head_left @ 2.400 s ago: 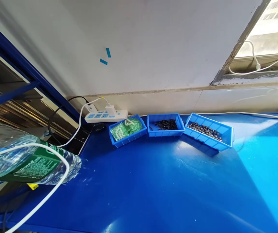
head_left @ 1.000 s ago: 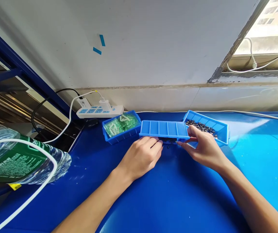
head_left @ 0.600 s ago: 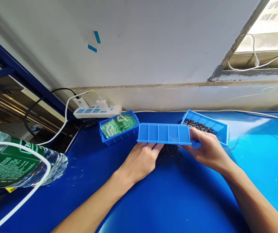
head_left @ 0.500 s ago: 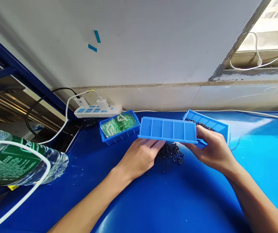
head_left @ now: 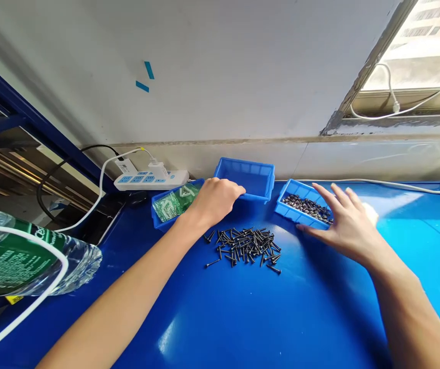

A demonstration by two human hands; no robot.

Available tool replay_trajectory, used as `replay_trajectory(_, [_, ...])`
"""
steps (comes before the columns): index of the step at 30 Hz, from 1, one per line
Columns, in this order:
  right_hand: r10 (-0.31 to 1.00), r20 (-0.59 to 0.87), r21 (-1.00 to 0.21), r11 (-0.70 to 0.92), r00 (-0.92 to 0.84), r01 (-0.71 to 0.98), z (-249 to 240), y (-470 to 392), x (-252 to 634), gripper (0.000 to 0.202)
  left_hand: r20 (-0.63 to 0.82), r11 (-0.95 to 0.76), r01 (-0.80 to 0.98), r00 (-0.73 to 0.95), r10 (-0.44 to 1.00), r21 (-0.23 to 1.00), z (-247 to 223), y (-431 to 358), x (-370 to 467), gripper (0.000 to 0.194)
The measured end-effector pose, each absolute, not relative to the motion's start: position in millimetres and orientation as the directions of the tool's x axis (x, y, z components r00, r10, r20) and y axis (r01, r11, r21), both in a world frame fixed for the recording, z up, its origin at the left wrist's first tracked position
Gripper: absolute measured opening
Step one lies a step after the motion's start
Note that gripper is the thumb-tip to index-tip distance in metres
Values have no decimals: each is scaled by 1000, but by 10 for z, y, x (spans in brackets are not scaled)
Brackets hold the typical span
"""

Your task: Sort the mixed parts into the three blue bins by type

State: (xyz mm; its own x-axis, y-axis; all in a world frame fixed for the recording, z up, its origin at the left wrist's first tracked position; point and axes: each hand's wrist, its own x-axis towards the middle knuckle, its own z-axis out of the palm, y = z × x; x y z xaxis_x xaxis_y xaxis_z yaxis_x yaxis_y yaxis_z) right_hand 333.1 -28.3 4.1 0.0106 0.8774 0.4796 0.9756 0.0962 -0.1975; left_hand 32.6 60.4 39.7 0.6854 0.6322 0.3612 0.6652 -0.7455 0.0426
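My left hand (head_left: 217,200) is closed on the near left edge of a blue plastic bin (head_left: 247,177) with nothing in it. That bin is upright at the back, by the wall. My right hand (head_left: 344,218) has its fingers spread over the right end of another blue bin (head_left: 300,217), which holds many small dark screws (head_left: 307,205). Whether it touches this bin I cannot tell. Between my arms, a loose pile of long black screws (head_left: 248,245) lies on the blue table (head_left: 227,312). My left hand partly covers a third blue bin (head_left: 162,223) with green-and-clear packets (head_left: 174,204).
A white power strip (head_left: 173,179) with plugged-in chargers stands at the back left. Near the left edge lies a large water bottle (head_left: 20,256), with a white cable (head_left: 60,277) crossing it. Another cable (head_left: 392,183) runs along the wall (head_left: 235,77).
The tipped bin has turned upright and moved back to the wall, held by my left hand alone. My right hand has let go and shifted right. The screw pile is now uncovered.
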Motion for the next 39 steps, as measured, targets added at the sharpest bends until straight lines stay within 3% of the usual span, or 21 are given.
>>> replay_trajectory(4, [893,449,-357,156,23,921,51,-259,3465,86,254,-708,689,665,702,154,349,703,425,29])
replay_trajectory(7, [859,504,-482,194,89,855,204,-307,3451,79,272,-702,682,650,710,205,380,666,432,32])
replay_trajectory(9, [819,542,-560,185,188,808,329,-372,3390,78,357,-711,619,615,703,334,433,570,413,37])
replay_trajectory(11, [805,558,-637,260,202,725,433,-445,3262,83,481,-690,480,495,723,542,479,428,400,35])
replay_trajectory(13, [801,572,-691,352,179,632,488,-512,3050,81,433,-596,274,474,767,755,486,268,406,63])
replay_trajectory(16, [822,555,-743,423,125,518,455,-585,2640,87,316,-436,103,545,777,894,413,66,430,108])
replay_trajectory(18, [862,502,-800,434,65,414,373,-602,2406,85,281,-352,42,517,809,935,352,-11,412,111])
replay_trajectory(20, [891,449,-861,452,-68,234,267,-582,2276,96,305,-352,23,449,840,936,328,-37,336,101])
replay_trajectory(21, [894,444,-879,446,-54,166,213,-558,2253,90,336,-376,18,410,848,927,335,-36,276,96])
replay_trajectory(23, [911,403,-913,394,82,105,114,-498,2266,49,371,-398,12,340,864,917,388,-15,125,89])
replay_trajectory(24, [919,374,-924,357,127,139,74,-470,2284,36,358,-381,16,305,882,924,429,-2,44,89])
replay_trajectory(26, [963,244,-913,268,-117,309,18,-435,2307,41,315,-333,48,224,922,942,518,18,-108,92])
replay_trajectory(28, [934,174,-836,307,-312,454,-1,-436,2287,43,305,-326,101,183,935,940,598,23,-220,88])
replay_trajectory(31, [868,174,-760,419,-464,498,15,-482,2219,43,281,-314,161,199,939,936,680,14,-290,83])
replay_trajectory(34, [856,175,-803,410,-487,432,32,-511,2211,36,274,-310,173,204,940,935,730,11,-271,85])
replay_trajectory(39, [944,172,-877,277,-281,392,-49,-463,2312,37,262,-325,210,280,924,922,758,25,-159,88])
